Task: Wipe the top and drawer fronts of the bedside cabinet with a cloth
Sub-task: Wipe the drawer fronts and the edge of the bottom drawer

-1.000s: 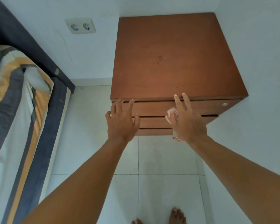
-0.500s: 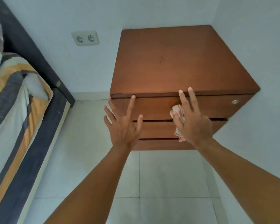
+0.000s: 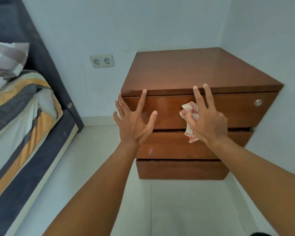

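A brown wooden bedside cabinet [image 3: 186, 72] stands in the room's corner, with three drawer fronts facing me. The top drawer [image 3: 237, 109] has a small round lock at its right end. My left hand [image 3: 134, 120] is spread with straight fingers in front of the top drawer's left part, one fingertip at the cabinet's top edge. My right hand [image 3: 206, 120] holds a red-and-white checked cloth [image 3: 191, 114] between thumb and palm against the top drawer, with two fingers stretched up to the top edge. Part of the cloth hangs down over the middle drawer [image 3: 169, 147].
A bed [image 3: 22, 126] with a striped cover and dark frame runs along the left. A double wall socket [image 3: 102, 61] sits on the wall left of the cabinet. White walls close in behind and to the right. Pale floor tiles [image 3: 186, 210] lie below the cabinet.
The view has dropped lower, so all three drawer fronts show. Both hands stay at the top drawer; my left hand's fingers have spread wider.
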Action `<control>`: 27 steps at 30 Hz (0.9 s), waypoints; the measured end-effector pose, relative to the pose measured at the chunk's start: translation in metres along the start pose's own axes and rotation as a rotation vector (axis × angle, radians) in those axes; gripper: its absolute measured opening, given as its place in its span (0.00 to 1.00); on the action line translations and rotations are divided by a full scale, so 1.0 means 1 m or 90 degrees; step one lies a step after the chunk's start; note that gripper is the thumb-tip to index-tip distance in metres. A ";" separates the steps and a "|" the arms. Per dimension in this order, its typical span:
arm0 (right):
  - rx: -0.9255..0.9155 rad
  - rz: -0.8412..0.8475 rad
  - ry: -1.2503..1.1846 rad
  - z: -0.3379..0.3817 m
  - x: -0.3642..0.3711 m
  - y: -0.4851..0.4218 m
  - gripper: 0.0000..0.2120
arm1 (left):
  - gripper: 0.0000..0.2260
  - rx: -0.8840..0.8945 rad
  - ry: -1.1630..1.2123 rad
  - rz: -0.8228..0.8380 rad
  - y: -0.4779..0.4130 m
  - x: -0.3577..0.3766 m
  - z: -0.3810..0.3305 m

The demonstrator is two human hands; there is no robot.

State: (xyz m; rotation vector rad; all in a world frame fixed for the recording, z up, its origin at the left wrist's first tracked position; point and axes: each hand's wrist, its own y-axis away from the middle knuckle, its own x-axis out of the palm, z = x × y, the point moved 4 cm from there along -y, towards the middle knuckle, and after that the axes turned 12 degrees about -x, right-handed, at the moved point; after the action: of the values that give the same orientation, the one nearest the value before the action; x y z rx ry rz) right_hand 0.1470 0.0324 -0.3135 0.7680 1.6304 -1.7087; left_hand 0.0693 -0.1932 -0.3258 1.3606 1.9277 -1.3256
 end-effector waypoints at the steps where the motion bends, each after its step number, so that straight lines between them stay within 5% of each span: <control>1: -0.003 -0.002 0.006 -0.001 0.002 0.000 0.35 | 0.33 0.004 0.000 -0.008 -0.001 0.002 0.001; 12: -0.021 -0.006 0.009 -0.002 0.004 0.001 0.37 | 0.32 0.052 -0.105 -0.014 -0.017 -0.013 0.018; 27: 0.003 0.013 0.022 -0.002 0.001 0.000 0.37 | 0.33 -0.025 0.080 0.080 -0.013 -0.012 0.003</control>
State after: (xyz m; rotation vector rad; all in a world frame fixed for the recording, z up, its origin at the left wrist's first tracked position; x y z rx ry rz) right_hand 0.1462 0.0342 -0.3148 0.8176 1.6363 -1.6937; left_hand 0.0630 -0.2023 -0.3118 1.5524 1.9026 -1.1617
